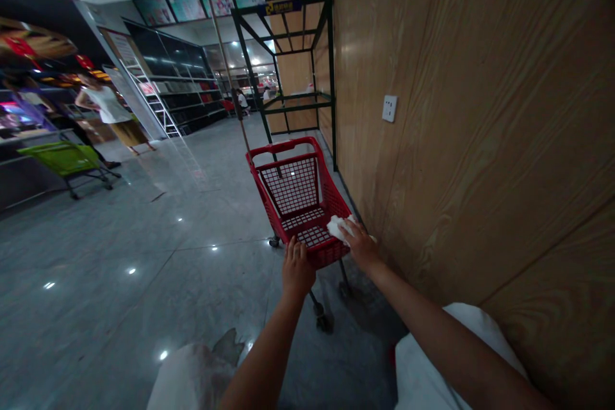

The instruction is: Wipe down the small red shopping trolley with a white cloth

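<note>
In front of me stands a red plastic shopping cart with a grid basket, on dark legs with wheels. My left hand grips the near left corner of its rim, fingers curled over the edge. My right hand presses a crumpled white cloth against the near right part of the rim. Its fingers lie over the cloth, and part of the cloth sticks out to the left. Through the basket's grid the floor shows.
A wood-panelled wall with a socket runs close along the right. Behind the cart is a dark metal rack; a long pole rises beside it. At left are a green cart and a standing person.
</note>
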`<state>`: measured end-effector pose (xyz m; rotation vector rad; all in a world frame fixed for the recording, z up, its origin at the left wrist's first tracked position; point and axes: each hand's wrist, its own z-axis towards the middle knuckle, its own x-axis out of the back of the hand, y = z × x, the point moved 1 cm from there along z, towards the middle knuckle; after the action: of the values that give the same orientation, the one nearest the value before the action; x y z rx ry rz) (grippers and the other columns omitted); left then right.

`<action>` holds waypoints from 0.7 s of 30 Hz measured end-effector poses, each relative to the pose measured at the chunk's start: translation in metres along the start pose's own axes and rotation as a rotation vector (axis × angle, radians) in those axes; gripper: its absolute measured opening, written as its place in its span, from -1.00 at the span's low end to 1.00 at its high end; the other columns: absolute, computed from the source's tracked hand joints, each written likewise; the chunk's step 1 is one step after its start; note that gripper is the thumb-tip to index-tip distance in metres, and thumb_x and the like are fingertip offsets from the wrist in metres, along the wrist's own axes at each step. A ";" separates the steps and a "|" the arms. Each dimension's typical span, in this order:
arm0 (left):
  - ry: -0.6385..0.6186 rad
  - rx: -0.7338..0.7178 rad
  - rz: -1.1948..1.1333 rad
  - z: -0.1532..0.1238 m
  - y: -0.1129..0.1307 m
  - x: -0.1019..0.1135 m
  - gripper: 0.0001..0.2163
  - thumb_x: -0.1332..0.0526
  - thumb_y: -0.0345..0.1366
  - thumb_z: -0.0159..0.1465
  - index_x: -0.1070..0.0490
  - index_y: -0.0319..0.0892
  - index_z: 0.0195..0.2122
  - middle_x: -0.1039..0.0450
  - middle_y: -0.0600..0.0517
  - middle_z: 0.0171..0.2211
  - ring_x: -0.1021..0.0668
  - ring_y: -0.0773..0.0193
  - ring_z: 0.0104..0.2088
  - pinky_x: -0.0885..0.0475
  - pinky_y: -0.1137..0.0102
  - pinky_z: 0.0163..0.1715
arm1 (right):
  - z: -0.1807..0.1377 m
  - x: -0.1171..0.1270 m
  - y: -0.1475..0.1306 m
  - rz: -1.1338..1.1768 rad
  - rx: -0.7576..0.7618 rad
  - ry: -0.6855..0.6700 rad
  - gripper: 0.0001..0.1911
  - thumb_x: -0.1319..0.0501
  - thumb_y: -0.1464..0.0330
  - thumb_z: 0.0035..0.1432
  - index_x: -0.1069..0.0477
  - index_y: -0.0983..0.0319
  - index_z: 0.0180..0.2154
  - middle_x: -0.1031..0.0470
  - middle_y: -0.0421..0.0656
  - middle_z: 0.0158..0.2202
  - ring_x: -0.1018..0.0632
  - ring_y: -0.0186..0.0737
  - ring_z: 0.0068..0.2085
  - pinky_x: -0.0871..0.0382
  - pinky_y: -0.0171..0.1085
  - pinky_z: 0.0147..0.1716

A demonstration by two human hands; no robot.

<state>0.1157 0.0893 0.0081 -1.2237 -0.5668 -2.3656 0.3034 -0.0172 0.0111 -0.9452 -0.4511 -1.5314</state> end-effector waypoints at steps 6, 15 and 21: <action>0.006 -0.001 0.016 0.002 0.006 -0.003 -0.60 -0.11 -0.42 0.13 -0.31 -0.37 0.03 -0.35 -0.27 0.03 -0.18 -0.06 0.27 -0.18 0.04 0.24 | -0.011 -0.013 -0.037 0.007 0.027 0.009 -0.49 0.00 0.55 0.24 -0.26 0.14 0.19 -0.17 -0.13 0.29 -0.07 -0.02 0.33 -0.23 0.01 0.19; -0.006 -0.052 0.017 -0.006 -0.004 0.006 -0.59 -0.10 -0.48 0.12 -0.31 -0.23 0.03 -0.39 -0.17 0.01 -0.20 0.00 0.27 -0.22 0.01 0.22 | -0.009 -0.016 -0.074 0.038 0.225 -0.107 -0.47 -0.05 0.58 0.21 -0.32 0.03 0.14 -0.26 -0.22 0.24 -0.16 -0.06 0.30 -0.34 -0.08 0.12; 0.007 0.008 0.005 -0.007 0.000 0.006 -0.70 -0.07 -0.50 0.11 -0.33 -0.28 -0.11 -0.36 -0.25 0.02 -0.19 -0.02 0.27 -0.23 0.04 0.21 | -0.007 0.010 -0.004 -0.042 -0.002 -0.033 -0.41 0.01 0.63 0.18 -0.32 0.05 0.15 -0.28 -0.14 0.23 -0.07 -0.04 0.33 -0.29 0.02 0.14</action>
<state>0.1078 0.0848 0.0092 -1.2113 -0.5695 -2.3602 0.2981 -0.0277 0.0160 -0.9693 -0.4960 -1.5563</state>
